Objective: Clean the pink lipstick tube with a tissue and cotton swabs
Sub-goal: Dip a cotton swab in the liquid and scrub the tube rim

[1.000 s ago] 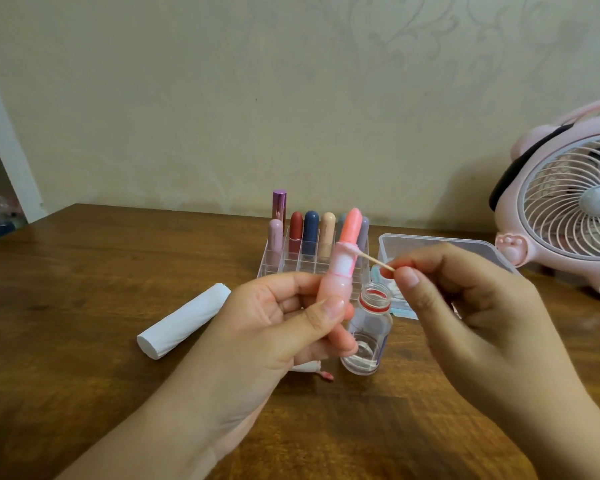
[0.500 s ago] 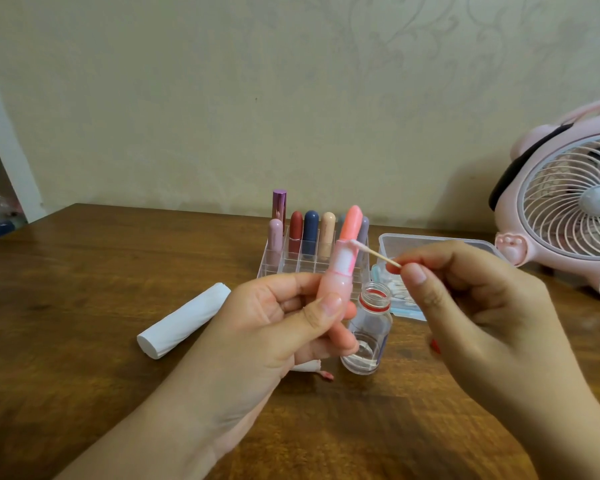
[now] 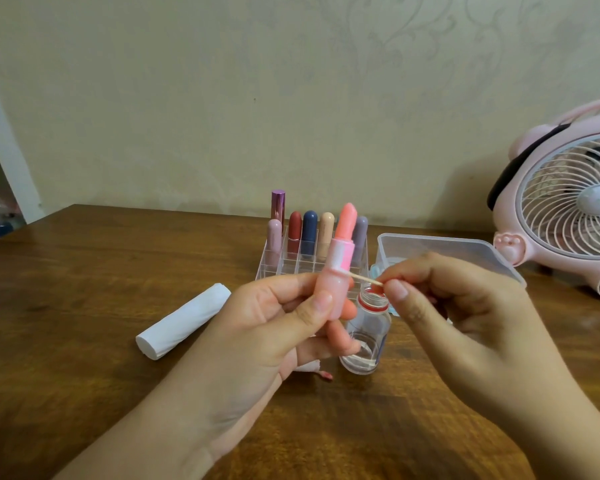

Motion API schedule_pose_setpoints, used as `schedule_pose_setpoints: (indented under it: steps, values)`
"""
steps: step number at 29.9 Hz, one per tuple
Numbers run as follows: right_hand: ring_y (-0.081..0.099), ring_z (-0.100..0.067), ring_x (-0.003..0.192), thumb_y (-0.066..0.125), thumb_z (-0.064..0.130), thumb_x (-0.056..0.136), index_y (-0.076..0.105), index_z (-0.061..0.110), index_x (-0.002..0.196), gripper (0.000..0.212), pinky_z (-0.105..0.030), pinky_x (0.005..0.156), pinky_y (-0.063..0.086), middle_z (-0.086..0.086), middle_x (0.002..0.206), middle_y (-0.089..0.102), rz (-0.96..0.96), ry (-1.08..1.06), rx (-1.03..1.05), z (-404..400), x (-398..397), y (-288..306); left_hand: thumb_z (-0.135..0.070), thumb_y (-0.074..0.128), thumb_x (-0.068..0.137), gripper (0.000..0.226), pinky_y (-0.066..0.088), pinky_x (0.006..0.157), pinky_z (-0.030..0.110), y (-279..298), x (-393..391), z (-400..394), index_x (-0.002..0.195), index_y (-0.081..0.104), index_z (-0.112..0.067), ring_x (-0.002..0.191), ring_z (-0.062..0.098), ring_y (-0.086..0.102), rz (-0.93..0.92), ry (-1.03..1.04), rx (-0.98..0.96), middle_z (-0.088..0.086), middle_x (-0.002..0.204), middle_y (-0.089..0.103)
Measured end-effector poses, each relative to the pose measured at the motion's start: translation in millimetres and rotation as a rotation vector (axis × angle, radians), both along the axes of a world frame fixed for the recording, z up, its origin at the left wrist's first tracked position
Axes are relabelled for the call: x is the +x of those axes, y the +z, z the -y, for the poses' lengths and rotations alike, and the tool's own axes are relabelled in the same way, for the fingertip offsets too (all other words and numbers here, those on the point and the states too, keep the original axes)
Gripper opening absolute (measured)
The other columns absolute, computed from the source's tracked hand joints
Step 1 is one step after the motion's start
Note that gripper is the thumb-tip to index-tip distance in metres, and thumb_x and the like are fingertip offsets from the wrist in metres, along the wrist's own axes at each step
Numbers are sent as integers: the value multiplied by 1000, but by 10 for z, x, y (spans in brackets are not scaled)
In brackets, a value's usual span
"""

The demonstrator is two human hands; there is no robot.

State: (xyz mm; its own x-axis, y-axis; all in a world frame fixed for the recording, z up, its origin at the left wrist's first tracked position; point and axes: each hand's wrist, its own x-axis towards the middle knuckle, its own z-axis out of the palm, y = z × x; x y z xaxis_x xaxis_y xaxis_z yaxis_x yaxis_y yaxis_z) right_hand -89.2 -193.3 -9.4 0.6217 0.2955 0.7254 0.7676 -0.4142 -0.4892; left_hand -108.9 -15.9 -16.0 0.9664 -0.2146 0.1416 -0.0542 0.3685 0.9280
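My left hand (image 3: pixel 257 327) grips the pink lipstick tube (image 3: pixel 336 271) upright by its base, the coral stick twisted out at the top. My right hand (image 3: pixel 440 313) pinches a cotton swab (image 3: pixel 366 278) by its wooden stem; the swab's tip touches the tube at the ledge where the inner sleeve meets the base. A crumpled tissue (image 3: pixel 307 367) and a used swab end (image 3: pixel 326 375) peek out on the table under my left hand.
A small clear bottle (image 3: pixel 364 341) with a red neck ring stands open just behind my hands. A clear organizer (image 3: pixel 291 261) holds several lipsticks. A white tissue roll (image 3: pixel 184 320) lies left, a clear plastic box (image 3: pixel 447 251) and pink fan (image 3: pixel 568 216) right.
The swab's tip has slid down from the upper part of the inner sleeve to the ledge at the base. My right hand dropped slightly with it. The left hand stayed put.
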Motion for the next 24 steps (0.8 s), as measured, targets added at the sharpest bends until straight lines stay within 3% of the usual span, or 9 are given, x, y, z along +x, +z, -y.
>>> schedule_pose_setpoints:
  steps: [6,9,15,18,22,24]
  values:
    - [50,-8,50,53,34,85,63,30,84,10,-15,44,41,3,71,61,17,-13,106,26,-15,21,-20,65,77,22,57,65,27,-19,4,11,89,72,-3,56,11,65,3,-33,9,7,70,67]
    - [51,-7,50,53,33,86,63,33,85,11,-17,43,43,7,73,63,30,-28,106,24,-16,26,-20,63,73,24,57,64,26,-23,5,13,89,74,-6,56,10,65,13,-32,13,6,70,67]
    - [51,-1,48,53,31,85,62,31,86,10,-8,47,38,8,73,62,34,-28,91,10,-7,18,-21,64,72,26,56,64,26,-27,9,6,89,73,-5,56,10,64,21,-37,27,5,71,67]
    - [50,-4,47,53,33,85,62,30,85,10,-10,46,37,6,71,61,29,-29,72,13,-2,17,-19,61,73,26,56,64,25,-33,11,10,90,73,-3,56,10,64,20,-38,23,6,69,66]
    - [52,-15,52,53,33,84,63,27,81,12,-25,47,40,-4,69,62,6,5,0,7,-1,9,-20,61,72,24,56,62,24,-23,8,1,88,74,-6,57,11,62,-1,-53,-6,5,64,66]
    - [51,-12,51,54,32,84,63,26,81,12,-22,45,39,-1,67,62,-7,29,12,16,-3,12,-20,62,74,22,56,63,25,-16,7,6,87,74,-7,57,11,63,-10,-59,-2,5,63,66]
